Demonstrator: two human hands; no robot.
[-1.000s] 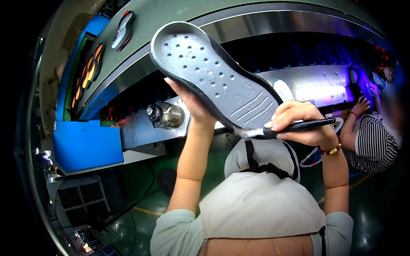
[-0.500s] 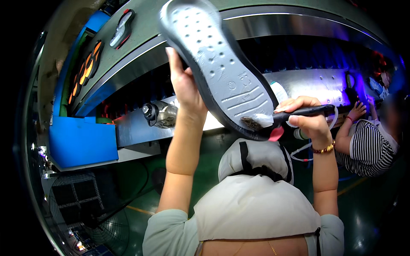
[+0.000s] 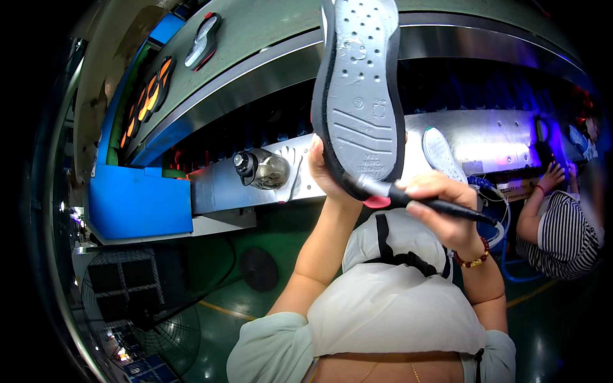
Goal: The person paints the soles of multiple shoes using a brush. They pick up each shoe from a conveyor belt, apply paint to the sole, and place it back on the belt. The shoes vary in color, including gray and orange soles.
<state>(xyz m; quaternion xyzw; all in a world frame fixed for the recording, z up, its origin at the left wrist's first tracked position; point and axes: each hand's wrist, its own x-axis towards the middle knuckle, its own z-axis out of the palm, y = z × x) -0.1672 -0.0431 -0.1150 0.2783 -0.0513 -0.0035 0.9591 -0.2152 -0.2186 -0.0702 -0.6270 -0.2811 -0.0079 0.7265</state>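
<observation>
A shoe sole point(image 3: 365, 121), grey inside with a black rim and a pink-red tab at the heel, is held up, heel toward me. My left hand point(image 3: 325, 172) grips its left edge near the heel, with the thumb showing and the other fingers mostly behind it. My right hand point(image 3: 440, 204) is closed round a black-handled brush point(image 3: 456, 210); a pale tube runs from the handle's end. The brush head lies at the heel rim, just above the red tab. Its bristles are blurred.
On the green belt point(image 3: 274, 32) lie another sole point(image 3: 203, 43) and orange-black soles point(image 3: 153, 92). A dark-capped container point(image 3: 268, 170) and a pale sole-shaped piece point(image 3: 440, 152) rest on the metal ledge. A co-worker in stripes point(image 3: 565, 223) is at right, a fan point(image 3: 137, 313) lower left.
The sole has swung more upright and shifted right in the view, along with my left hand. The brush has gone from the inner heel surface to the heel rim, its handle now sloping down rightward.
</observation>
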